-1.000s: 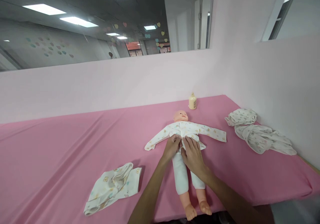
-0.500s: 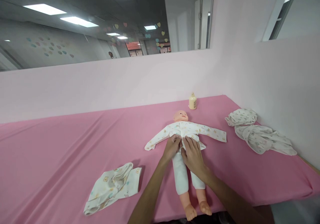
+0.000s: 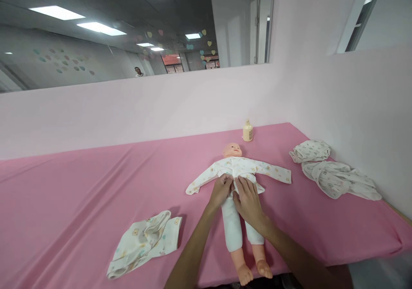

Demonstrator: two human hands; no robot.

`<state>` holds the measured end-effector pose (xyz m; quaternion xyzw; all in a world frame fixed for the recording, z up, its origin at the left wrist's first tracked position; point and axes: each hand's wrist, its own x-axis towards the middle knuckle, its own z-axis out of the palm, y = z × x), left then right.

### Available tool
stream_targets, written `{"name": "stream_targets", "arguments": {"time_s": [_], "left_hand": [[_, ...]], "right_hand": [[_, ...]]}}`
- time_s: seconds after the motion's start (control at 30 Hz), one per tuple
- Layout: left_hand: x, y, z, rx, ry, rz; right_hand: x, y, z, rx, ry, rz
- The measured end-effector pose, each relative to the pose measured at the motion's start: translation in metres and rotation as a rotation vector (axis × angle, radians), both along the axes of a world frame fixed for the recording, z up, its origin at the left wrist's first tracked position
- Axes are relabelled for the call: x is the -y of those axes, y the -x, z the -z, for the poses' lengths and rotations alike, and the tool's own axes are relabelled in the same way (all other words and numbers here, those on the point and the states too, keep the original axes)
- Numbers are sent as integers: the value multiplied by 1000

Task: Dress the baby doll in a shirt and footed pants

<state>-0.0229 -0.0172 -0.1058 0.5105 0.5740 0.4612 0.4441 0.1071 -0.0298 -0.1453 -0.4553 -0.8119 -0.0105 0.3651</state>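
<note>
Head view shows nothing newly moved, so work stays at the white printed cloth shirt (image 3: pixel 240 166) on the bald plastic doll (image 3: pixel 231 150). Over the doll's belly, curled left hand (image 3: pixel 222 189) and flatter right hand (image 3: pixel 250 199) touch it; pinching, I cannot tell.

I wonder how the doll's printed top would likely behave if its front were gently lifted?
The printed top would probably flop, since its loose hem flares out beside the right hand. The sleeve ends might droop, as nothing protrudes from them.
</note>
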Motion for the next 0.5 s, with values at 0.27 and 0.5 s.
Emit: {"name": "stream_targets", "arguments": {"time_s": [0.27,0.5], "left_hand": [[0,0,-2,-5,4,-4],[0,-1,-3,-1,-3,-1]], "right_hand": [[0,0,-1,15,-3,17],[0,1,0,18,1,19]]}}
